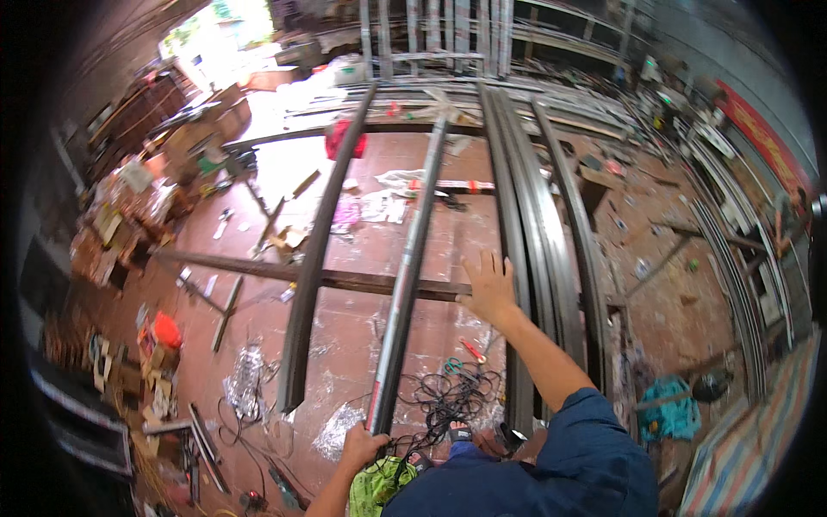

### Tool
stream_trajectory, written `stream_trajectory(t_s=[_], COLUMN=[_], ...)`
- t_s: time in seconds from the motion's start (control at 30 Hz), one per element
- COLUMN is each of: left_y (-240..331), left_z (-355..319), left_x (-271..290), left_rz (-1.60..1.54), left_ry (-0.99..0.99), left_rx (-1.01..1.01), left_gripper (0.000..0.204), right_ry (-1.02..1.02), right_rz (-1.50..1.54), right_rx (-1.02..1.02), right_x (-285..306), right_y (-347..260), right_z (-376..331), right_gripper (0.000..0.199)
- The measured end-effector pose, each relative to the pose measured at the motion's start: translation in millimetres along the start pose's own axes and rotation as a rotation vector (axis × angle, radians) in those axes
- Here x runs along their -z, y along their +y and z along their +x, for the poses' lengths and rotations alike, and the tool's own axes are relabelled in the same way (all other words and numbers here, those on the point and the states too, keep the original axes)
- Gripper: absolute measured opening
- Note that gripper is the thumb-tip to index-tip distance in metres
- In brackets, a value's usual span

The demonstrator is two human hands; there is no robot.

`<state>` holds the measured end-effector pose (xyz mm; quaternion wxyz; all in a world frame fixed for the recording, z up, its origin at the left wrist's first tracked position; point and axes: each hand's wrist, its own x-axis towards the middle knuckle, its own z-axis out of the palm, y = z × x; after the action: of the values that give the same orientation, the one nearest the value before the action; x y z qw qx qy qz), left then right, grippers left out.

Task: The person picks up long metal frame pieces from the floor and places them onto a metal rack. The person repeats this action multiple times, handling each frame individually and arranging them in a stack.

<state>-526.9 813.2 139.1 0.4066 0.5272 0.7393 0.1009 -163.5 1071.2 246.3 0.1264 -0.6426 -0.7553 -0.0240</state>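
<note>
My left hand (pixel 363 446) is closed round the near end of a long dark metal profile (pixel 405 284), which has a silvery film strip along its side. Further forward, my right hand (pixel 489 291) is open with its fingers spread, beside a bundle of dark metal profiles (pixel 538 250). Whether that palm touches them I cannot tell. A single dark profile (pixel 324 224) lies to the left, and one more profile (pixel 573 207) lies right of the bundle. All rest across a brown crossbar (pixel 233 265) of a trestle.
Tangled black cable (pixel 448 398) and red-handled pliers or a similar tool (pixel 473 351) lie on the tiled floor before me. Cardboard and wrapping (pixel 129 207) pile up at left. Long profiles (pixel 732 284) lean at right near a striped sheet (pixel 749 439). Upright bars (pixel 431 34) stand at the back.
</note>
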Motion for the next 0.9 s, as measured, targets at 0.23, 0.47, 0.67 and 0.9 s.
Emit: stream_trajectory(t_s=[0.23,0.47,0.67,0.9], left_y=[42,95,146,140], left_z=[100,202,165,160], left_x=[-28,-3,3,-2], left_rz=[-0.309,-0.371,-0.176,-0.278], left_ry=[-0.018,0.029,0.162,0.139], left_rx=[-0.130,-0.123,-0.184,-0.241], left_gripper=[0.036,0.030,0.051,0.052], right_ry=[-0.132,-0.035,0.174,0.134], right_rz=[0.189,0.208,0.327,0.384], right_rx=[-0.328,-0.254,-0.306,-0.915], right_x=[-13,-15,1,-4], right_y=[52,55,91,251], right_z=[-171,-222,-229,-251], right_gripper=[0.094,0.090,0.084,0.098])
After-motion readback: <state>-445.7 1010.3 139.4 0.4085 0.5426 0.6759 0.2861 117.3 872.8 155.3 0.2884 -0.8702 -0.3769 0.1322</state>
